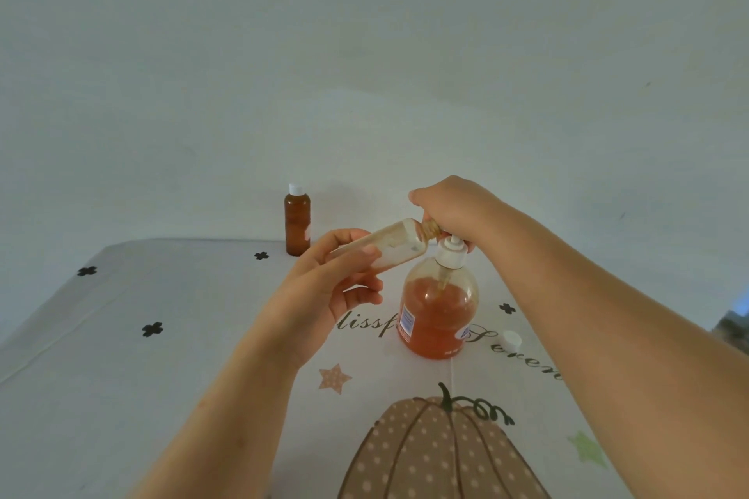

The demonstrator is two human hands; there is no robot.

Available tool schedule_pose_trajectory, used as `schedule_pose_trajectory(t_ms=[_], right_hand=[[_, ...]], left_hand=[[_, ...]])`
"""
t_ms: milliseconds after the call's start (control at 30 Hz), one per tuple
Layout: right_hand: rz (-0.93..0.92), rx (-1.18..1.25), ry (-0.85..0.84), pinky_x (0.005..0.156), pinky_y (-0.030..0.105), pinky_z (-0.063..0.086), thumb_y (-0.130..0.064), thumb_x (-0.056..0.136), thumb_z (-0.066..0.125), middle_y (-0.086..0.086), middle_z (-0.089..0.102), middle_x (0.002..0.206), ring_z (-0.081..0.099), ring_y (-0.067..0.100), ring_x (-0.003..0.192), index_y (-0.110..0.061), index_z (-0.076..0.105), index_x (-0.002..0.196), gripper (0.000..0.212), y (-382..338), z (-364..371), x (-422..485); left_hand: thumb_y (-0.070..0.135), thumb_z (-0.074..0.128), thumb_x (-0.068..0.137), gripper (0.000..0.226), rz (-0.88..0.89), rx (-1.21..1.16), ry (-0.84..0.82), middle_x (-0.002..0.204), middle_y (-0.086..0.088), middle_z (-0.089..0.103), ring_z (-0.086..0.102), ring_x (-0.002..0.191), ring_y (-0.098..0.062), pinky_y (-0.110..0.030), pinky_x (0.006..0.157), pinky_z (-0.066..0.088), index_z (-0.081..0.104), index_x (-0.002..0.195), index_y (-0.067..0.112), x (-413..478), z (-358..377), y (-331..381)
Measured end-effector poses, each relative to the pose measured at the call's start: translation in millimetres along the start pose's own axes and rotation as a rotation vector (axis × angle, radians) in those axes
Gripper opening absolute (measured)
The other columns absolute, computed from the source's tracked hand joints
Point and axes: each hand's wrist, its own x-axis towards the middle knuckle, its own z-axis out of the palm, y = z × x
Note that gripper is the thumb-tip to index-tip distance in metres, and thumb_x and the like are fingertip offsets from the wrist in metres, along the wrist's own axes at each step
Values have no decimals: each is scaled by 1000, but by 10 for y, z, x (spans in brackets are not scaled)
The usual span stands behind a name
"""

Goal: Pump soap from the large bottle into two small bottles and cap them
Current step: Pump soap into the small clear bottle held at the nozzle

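So, the count: two small bottles, one big bottle point(439, 312), and one loose white cap point(511, 339), all on or over the bench point(162, 377).

First small bottle point(389, 245) is up in the air in the left grip point(324, 288), just left of the big bottle's top. Thumb and fingers are wrapped round its lower half. It's tipped way over, nearly flat, with the long axis running from lower left to upper right. The open neck points right, tucked under the right grip point(450, 207) where the spout would be. The spout itself is hidden, so I can't tell if they touch.

The right grip sits on top of the pump point(450, 255) with its fingers curled down over the head. Only the white collar and stem show beneath it.

The big bottle stands upright mid-bench, a bit over half full of orange soap.

The second small bottle point(298, 225) is amber and stands upright at the far edge, well apart from the rest, white cap on.

The loose cap lies just right of the big bottle.

The bench cloth has a pumpkin print point(437, 454) on the near side.
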Motion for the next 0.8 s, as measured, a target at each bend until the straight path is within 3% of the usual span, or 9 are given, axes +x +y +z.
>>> schedule_pose_trajectory(t_ms=[67, 133, 200, 333, 433, 567, 700, 800], right_hand=[[-12, 1, -8, 57, 27, 36, -14, 94, 41, 10, 51, 66, 44, 22, 55, -8, 61, 83, 23, 10, 10, -3], [-32, 100, 28, 65, 30, 43, -8, 98, 39, 13, 52, 79, 47, 23, 70, -10, 60, 93, 22, 34, 32, 14], [-44, 90, 40, 77, 33, 48, -10, 99, 39, 14, 59, 92, 54, 26, 80, 2, 65, 103, 28, 42, 56, 0], [-47, 10, 58, 67, 30, 43, -18, 93, 43, 13, 66, 92, 56, 25, 70, -2, 71, 99, 32, 64, 106, 46], [-79, 61, 57, 75, 32, 46, -11, 97, 41, 16, 65, 103, 58, 28, 84, 3, 67, 106, 31, 77, 111, 42], [-88, 32, 51, 70, 31, 44, -9, 97, 40, 18, 65, 110, 52, 25, 76, 4, 65, 111, 32, 90, 88, -2], [-95, 64, 22, 81, 34, 46, -10, 102, 38, 14, 54, 94, 48, 22, 83, 4, 61, 118, 31, 97, 82, -50], [-99, 34, 24, 72, 32, 46, -15, 102, 38, 8, 50, 74, 47, 23, 67, -2, 62, 106, 28, 87, 53, -52]], left_hand=[[16, 76, 80, 22, -7, 3, 5, 87, -12, 66, 64, 69, -21, -29, 62, 55, 66, 98, 10, 9, 7, -5], [15, 77, 79, 22, -17, 5, 12, 86, -12, 66, 63, 68, -20, -28, 62, 55, 65, 97, 9, 22, 5, -13], [15, 75, 76, 20, -25, 3, 27, 85, -12, 64, 63, 65, -21, -29, 60, 55, 66, 94, 10, 43, -7, -24], [15, 71, 72, 16, -30, 12, 61, 83, -14, 61, 62, 62, -21, -29, 56, 54, 67, 88, 11, 83, -19, -52], [14, 71, 72, 17, -26, 21, 70, 83, -14, 61, 62, 62, -21, -29, 56, 53, 66, 88, 10, 90, -9, -52], [13, 71, 73, 18, -24, 27, 56, 84, -13, 62, 62, 62, -21, -29, 57, 54, 65, 90, 10, 70, 1, -43], [11, 76, 70, 25, -28, 39, 55, 82, -12, 62, 62, 63, -20, -29, 58, 54, 63, 91, 9, 36, 22, -32], [12, 78, 73, 23, -15, 27, 42, 83, -11, 64, 62, 65, -20, -29, 59, 54, 64, 93, 9, 20, 25, -16]])
